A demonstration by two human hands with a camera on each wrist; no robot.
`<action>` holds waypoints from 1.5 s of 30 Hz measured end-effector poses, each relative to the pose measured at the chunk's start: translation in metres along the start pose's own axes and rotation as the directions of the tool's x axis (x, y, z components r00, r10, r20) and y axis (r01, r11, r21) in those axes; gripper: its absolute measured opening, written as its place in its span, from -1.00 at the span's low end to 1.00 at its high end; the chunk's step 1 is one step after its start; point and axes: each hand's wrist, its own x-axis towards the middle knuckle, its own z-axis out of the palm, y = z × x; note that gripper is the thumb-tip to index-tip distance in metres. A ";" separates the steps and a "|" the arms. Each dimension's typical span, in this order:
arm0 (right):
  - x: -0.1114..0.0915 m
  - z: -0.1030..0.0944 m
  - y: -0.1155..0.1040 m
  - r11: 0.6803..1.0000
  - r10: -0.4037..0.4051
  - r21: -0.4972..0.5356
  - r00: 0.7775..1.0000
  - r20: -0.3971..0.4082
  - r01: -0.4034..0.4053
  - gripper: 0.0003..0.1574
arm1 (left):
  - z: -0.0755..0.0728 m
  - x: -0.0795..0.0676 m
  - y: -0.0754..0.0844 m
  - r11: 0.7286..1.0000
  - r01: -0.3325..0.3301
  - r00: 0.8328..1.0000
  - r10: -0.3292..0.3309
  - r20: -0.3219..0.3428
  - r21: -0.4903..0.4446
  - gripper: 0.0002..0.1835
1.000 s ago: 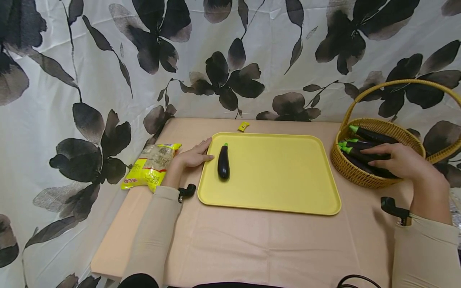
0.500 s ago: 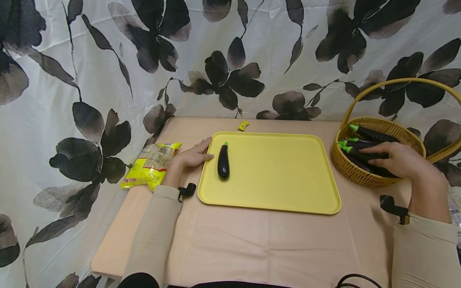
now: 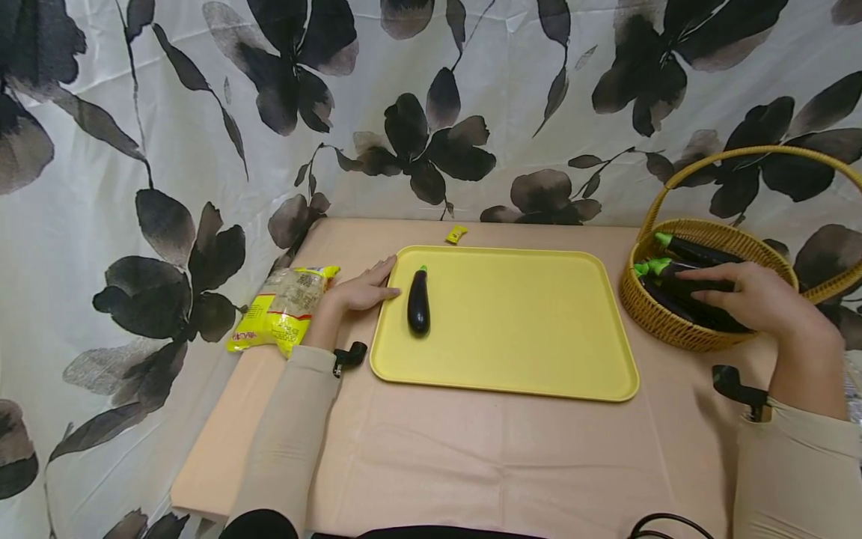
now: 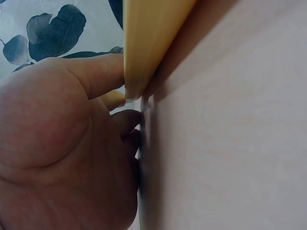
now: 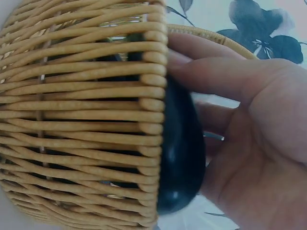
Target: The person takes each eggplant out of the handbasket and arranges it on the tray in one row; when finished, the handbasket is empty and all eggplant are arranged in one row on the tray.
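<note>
My left hand (image 3: 364, 290) lies with its fingers extended beside the left edge of the yellow tray (image 3: 525, 322), thumb at the rim. In the left wrist view that thumb touches the tray's edge (image 4: 144, 43). One dark purple eggplant (image 3: 418, 303) with a green tip lies near the tray's left end. Over on the right, my right hand (image 3: 761, 296) reaches into a wicker basket (image 3: 687, 338) and grips an eggplant between thumb and fingers. Several other eggplants (image 3: 700, 251) lie around it. From the right wrist, a glossy eggplant (image 5: 182, 148) shows between the basket's rim and my palm.
A yellow snack bag (image 3: 283, 311) lies left of my left hand. Behind the tray is a small yellow packet (image 3: 456, 235). The basket's tall handle (image 3: 747, 153) arches above my right hand. A black cable (image 3: 667, 524) shows at the front edge, and a floral cloth (image 3: 417, 150) hangs behind.
The eggplant in my right hand has shifted slightly up and to the right among the others. My left hand and the eggplant on the tray have stayed put.
</note>
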 end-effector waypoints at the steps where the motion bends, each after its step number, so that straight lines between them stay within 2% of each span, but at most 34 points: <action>1: -0.001 0.000 -0.001 1.000 -0.001 0.013 1.000 -0.017 0.001 -0.46 | 0.000 0.000 0.000 1.000 0.004 1.000 -0.004 0.001 -0.001 -0.09; 6: -0.002 -0.003 -0.010 0.997 -0.023 0.071 0.997 -0.073 0.028 -0.39 | -0.002 -0.002 0.001 1.000 0.006 1.000 -0.006 0.005 0.008 -0.09; 9: -0.001 -0.004 -0.018 0.996 -0.052 0.066 0.993 -0.108 0.060 -0.36 | -0.002 -0.002 0.001 1.000 -0.001 1.000 0.001 0.004 0.012 -0.10; 13: 0.000 -0.004 -0.029 0.990 -0.065 0.112 0.981 -0.182 0.086 -0.35 | -0.001 -0.002 0.000 1.000 0.000 1.000 -0.001 0.006 0.011 -0.09; 19: 0.000 0.001 -0.048 0.964 -0.059 0.232 0.955 -0.291 0.131 -0.38 | -0.001 -0.002 0.001 1.000 0.003 1.000 -0.003 0.006 0.011 -0.08; 24: 0.004 0.007 -0.061 0.949 -0.101 0.258 0.950 -0.297 0.181 -0.39 | 0.000 -0.001 0.001 1.000 0.002 1.000 -0.002 0.004 0.008 -0.08; 36: 0.015 0.020 -0.089 0.951 -0.133 0.233 0.952 -0.277 0.201 -0.35 | 0.000 0.000 0.000 1.000 -0.006 1.000 0.006 -0.010 -0.003 -0.09; 45: 0.026 0.035 -0.111 0.937 -0.209 0.228 0.946 -0.247 0.266 -0.46 | 0.000 0.000 0.000 1.000 0.003 1.000 -0.003 -0.008 0.007 -0.09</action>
